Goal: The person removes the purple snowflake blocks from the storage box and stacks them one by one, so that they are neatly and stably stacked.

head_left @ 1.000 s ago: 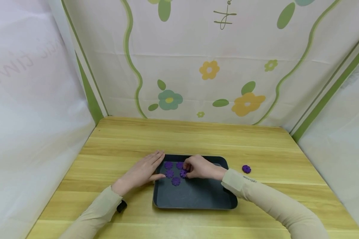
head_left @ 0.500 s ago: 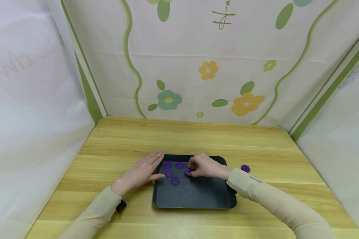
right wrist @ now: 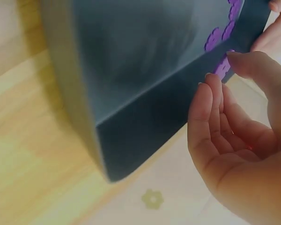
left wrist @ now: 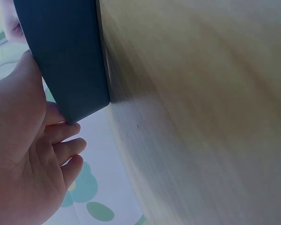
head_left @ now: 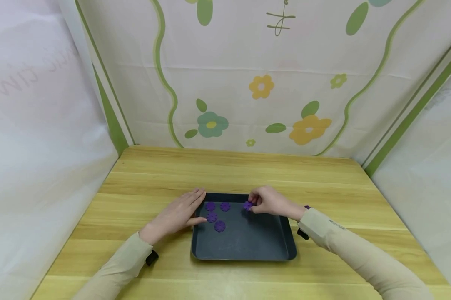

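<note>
A dark rectangular tray [head_left: 244, 241] lies on the table, several purple flower-shaped pieces in its far left part, among them one [head_left: 220, 226] nearest the front. My right hand [head_left: 272, 202] pinches another purple piece [head_left: 247, 205] between thumb and fingers over the tray's far side; the right wrist view shows this piece [right wrist: 222, 68] at the fingertips. My left hand [head_left: 174, 216] rests with extended fingers on the tray's left edge, thumb reaching inside. In the left wrist view, the left hand [left wrist: 33, 154] touches the tray's corner [left wrist: 70, 61].
One more purple piece [head_left: 307, 207] is on the wooden table [head_left: 165, 166] right of the tray, mostly hidden behind the right sleeve. A white cloth with printed flowers [head_left: 210, 158] stands along the table's far edge, with white cloth walls at both sides.
My right hand has carried a purple piece away from the others, rightward and toward the tray's far side. The left hand stays at the left edge.
</note>
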The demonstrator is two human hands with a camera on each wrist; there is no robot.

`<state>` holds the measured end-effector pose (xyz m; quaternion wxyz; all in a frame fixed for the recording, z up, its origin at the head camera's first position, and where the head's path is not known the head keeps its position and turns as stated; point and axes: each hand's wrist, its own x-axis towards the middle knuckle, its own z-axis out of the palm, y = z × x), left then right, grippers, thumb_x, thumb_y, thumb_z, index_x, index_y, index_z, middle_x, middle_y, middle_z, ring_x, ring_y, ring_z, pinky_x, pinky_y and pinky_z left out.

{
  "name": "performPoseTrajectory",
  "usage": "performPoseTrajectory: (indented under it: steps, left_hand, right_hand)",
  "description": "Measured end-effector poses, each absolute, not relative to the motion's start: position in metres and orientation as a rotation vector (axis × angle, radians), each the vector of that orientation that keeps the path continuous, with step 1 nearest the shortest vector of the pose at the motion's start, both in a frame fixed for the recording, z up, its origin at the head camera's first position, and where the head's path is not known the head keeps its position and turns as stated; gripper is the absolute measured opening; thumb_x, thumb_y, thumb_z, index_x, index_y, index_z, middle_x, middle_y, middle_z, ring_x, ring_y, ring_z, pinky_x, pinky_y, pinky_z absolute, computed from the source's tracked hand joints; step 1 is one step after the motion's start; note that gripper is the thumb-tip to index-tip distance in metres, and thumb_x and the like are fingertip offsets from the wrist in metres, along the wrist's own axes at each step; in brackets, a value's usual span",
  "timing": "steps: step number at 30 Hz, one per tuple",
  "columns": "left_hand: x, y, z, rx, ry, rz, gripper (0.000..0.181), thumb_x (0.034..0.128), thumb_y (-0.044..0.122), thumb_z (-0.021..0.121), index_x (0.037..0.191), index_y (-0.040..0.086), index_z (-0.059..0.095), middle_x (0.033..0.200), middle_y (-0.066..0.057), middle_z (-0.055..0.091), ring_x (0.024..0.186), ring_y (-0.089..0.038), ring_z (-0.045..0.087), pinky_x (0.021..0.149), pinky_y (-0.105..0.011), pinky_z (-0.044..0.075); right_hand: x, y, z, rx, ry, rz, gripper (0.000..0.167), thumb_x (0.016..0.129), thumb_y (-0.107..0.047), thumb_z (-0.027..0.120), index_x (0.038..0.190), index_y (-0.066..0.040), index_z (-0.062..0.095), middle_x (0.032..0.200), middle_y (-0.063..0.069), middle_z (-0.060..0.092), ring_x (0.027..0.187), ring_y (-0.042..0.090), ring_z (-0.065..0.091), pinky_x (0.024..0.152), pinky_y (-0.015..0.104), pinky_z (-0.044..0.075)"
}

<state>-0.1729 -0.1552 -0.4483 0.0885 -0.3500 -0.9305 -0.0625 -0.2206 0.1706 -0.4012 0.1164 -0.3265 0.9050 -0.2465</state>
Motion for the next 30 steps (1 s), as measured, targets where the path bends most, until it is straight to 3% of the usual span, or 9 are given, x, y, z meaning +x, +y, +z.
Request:
performPoseTrajectory:
  steps: [16,30]
  left_hand:
    - [-0.173,-0.155,-0.448,-1.036,-2.802,-0.179,0.081,0.0942,0.055,0.058,0.150,-0.001,0.040,0.156,-0.018,0.040,0.144,-0.033,0.042,0.115,-0.048,0.041]
    - [-0.173,-0.155,-0.448,-1.029,-2.808,-0.183,0.082,0.0940,0.056,0.058,0.151,-0.001,0.040,0.157,-0.018,0.040,0.144,-0.034,0.042,0.115,-0.048,0.041]
  right_hand:
    - [-0.223,0.220,-0.394,-0.819,2.751,-0.762,0.018,0.084,-0.011,0.077,0.098,-0.002,0.071,0.087,0.007,0.072,0.070,0.011,0.063,0.062,0.019,0.053]
    - [-0.225,0.251,-0.396,-0.748,2.836,-0.769,0.016,0.084,-0.009,0.076,0.097,-0.001,0.071,0.086,0.007,0.072,0.070,0.009,0.066,0.063,0.020,0.055]
